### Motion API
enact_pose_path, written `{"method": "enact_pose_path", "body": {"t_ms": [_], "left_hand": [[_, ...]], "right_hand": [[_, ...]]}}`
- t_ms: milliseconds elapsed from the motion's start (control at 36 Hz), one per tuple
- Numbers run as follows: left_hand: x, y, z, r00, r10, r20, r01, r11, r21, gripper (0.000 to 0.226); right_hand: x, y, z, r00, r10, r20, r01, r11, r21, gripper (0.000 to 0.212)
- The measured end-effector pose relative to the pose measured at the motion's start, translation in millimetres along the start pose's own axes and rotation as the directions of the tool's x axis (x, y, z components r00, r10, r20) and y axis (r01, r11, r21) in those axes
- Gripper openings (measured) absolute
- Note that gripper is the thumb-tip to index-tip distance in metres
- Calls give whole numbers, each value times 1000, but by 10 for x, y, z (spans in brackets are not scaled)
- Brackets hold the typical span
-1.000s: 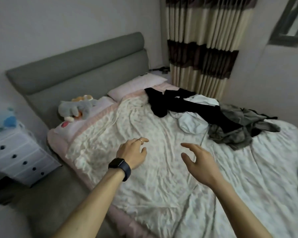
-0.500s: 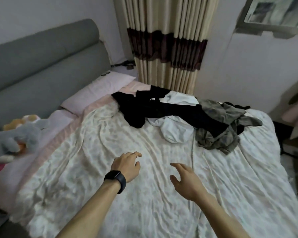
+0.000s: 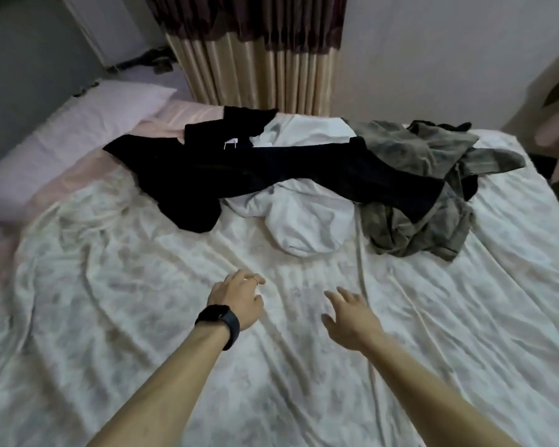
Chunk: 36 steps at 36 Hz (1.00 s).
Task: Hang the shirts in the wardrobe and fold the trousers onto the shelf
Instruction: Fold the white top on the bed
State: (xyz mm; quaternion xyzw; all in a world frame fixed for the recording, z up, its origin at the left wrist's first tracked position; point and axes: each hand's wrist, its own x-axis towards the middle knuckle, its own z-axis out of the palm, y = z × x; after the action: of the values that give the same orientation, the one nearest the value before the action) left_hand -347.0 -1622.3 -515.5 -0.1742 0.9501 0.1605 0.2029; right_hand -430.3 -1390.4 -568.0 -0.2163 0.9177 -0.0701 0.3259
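clothes pile (image 3: 304,175) on bed (image 3: 110,285); left grip (image 3: 236,301), right grip (image 3: 352,321) hover relaxed.

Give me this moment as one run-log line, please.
left hand: open, empty | right hand: open, empty | black garment: draped over white garment | grey garment: crumpled alongside, untouched

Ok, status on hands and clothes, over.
Open, empty: left hand, right hand. Ahead, clothes heaped on quilt, untouched. Only bare quilt between.
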Motion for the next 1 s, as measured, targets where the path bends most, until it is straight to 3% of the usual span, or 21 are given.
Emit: {"method": "enact_pose_path", "body": {"t_ms": [111,194,306,389,472,556,639,722,806,861,917,1000], "left_hand": [[708,-89,299,1000,5,-8,-5,996,91,51],[1082,-139,458,997,35,-71,-22,984,179,71],[1739,-186,654,925,251,-286,-127,912,391,85],[2169,-124,762,870,414,-266,-200,792,577,75],[2402,-6,791,895,422,-146,-233,720,654,48],[2443,214,477,894,337,-294,-162,857,490,30],[2517,474,-411,814,205,-543,-114,974,197,22],[2534,641,-1573,713,5,-701,-75,995,-69,21],[2302,793,-2689,637,-207,-742,-45,951,-304,37],[2010,911,-3360,621,-237,-747,-31,945,-325,37],[1742,1039,-3858,572,-225,-789,-73,944,-321,38],[1266,1315,-4449,517,-141,-844,-241,922,-302,39]], "right_hand": [[734,45,258,995,-27,-101,23,999,-43,66],[1087,157,666,996,-18,-86,20,1000,18,66],[1447,309,1197,978,-47,-204,74,989,127,66],[1577,335,1298,975,-42,-219,59,996,70,64],[1629,351,1403,985,-44,-169,56,996,67,61],[1640,386,1425,995,-31,-92,40,995,89,62],[1577,346,1303,1000,-14,14,13,999,35,68],[1474,203,969,958,43,285,-34,999,-34,84],[1241,55,354,885,47,463,-89,994,69,100],[1098,-108,-268,930,18,367,-109,967,230,132],[1013,-312,-928,994,-29,102,-15,912,409,130],[814,-652,-2133,945,38,-326,182,766,617,133]]}}
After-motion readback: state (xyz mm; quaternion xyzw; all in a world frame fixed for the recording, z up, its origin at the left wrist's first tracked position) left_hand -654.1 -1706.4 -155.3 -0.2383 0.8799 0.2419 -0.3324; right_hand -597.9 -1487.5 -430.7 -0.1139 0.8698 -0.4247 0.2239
